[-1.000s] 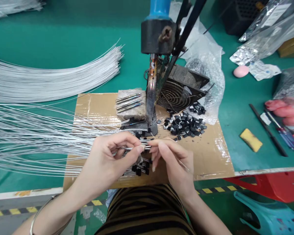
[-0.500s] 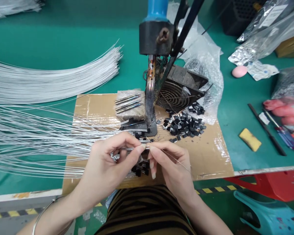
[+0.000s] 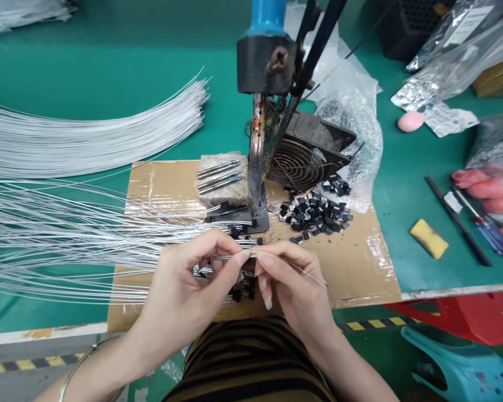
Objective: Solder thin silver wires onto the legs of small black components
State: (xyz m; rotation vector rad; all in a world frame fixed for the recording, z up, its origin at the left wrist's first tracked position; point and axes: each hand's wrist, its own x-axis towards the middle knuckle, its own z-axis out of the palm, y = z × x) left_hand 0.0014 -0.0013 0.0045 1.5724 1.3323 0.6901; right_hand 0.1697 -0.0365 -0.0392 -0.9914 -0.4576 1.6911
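My left hand (image 3: pixel 203 279) pinches thin white wire between thumb and forefinger, at the front of a brown cardboard sheet (image 3: pixel 356 268). Close beside it, my right hand (image 3: pixel 291 279) also pinches the wire, and a fine loose end (image 3: pixel 304 272) trails back over its fingers. A short stretch of wire shows between the two fingertips. Under and behind my hands lie many white wires (image 3: pixel 142 234) whose ends carry small black connectors (image 3: pixel 245 287), partly hidden by my left hand. A pile of loose black connectors (image 3: pixel 316 212) sits behind my right hand.
A soldering iron (image 3: pixel 256 151) hangs tip-down over a dark plate (image 3: pixel 260 223). Beside it are a block with metal tips (image 3: pixel 222 195) and a fan (image 3: pixel 295 162). A straight wire bundle (image 3: pixel 109 139) lies at left. A yellow sponge (image 3: pixel 428 238) and plastic bags (image 3: pixel 352 128) lie at right.
Both hands keep their pinch close together and have barely shifted. The fingers of my right hand have moved slightly, and the trailing wire end lies a little differently.
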